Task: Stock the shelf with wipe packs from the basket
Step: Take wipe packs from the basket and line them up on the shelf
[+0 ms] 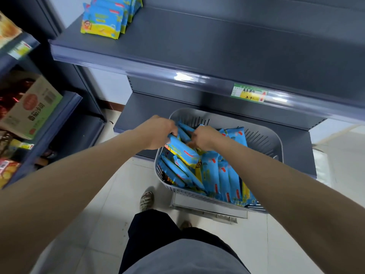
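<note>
A grey slotted basket (262, 139) sits on the bottom shelf, filled with several blue and yellow wipe packs (223, 175). My left hand (158, 131) grips one blue wipe pack (182, 150) at the basket's left side and holds it slightly raised. My right hand (203, 137) reaches into the basket beside it, fingers curled round another pack (185, 133) among the pile. On the dark grey upper shelf (197, 42), a row of matching wipe packs (104, 20) stands upright at the far left.
A price tag (249, 93) is clipped to the upper shelf's front rail. At the left, another shelving unit holds a cardboard box (29, 107) and snack packets. My feet (147, 200) stand on the white tiled floor before the basket.
</note>
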`<state>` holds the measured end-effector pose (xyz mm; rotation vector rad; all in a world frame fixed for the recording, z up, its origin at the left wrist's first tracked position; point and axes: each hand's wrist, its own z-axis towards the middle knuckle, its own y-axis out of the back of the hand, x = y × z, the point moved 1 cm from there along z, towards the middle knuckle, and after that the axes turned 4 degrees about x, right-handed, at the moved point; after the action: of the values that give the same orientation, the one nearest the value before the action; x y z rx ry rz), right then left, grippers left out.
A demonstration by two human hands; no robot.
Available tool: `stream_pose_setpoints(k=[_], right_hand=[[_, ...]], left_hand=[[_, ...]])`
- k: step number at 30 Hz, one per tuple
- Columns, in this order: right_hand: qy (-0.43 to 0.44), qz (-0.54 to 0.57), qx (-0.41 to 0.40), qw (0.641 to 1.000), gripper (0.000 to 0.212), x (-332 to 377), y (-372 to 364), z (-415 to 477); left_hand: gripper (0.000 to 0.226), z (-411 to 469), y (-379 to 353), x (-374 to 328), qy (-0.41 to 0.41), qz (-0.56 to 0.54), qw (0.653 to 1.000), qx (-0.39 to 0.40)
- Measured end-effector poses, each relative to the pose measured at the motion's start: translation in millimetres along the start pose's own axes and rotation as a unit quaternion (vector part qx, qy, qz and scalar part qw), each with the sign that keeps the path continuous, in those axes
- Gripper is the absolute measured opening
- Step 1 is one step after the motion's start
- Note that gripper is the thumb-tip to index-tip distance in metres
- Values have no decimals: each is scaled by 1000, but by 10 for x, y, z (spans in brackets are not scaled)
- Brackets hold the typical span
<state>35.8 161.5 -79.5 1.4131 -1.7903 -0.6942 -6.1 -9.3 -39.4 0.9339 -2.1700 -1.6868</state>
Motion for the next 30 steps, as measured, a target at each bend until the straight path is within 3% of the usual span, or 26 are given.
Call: stream_pose_setpoints(k=[3,8,13,18,25,30], right_hand=[[-23,0,-37,999,44,-37,47,-37],[-62,161,-156,973,44,-59,418,-275],[-12,176,-235,956,35,71,900,-552],[10,238,-320,917,13,214,1351,-654],[109,309,-369,870,37,679,1921,-439],[175,348,-357,849,28,1272,2238,97]], left_hand=[[25,-76,12,14,1,-26,1000,-10],[24,-127,107,12,25,-79,997,-14],[27,-157,293,39,57,-135,989,-12],[19,-175,663,166,54,-126,989,-62],[14,-362,1166,668,66,-158,976,-131],[16,-614,1509,1313,85,-178,967,-160]])
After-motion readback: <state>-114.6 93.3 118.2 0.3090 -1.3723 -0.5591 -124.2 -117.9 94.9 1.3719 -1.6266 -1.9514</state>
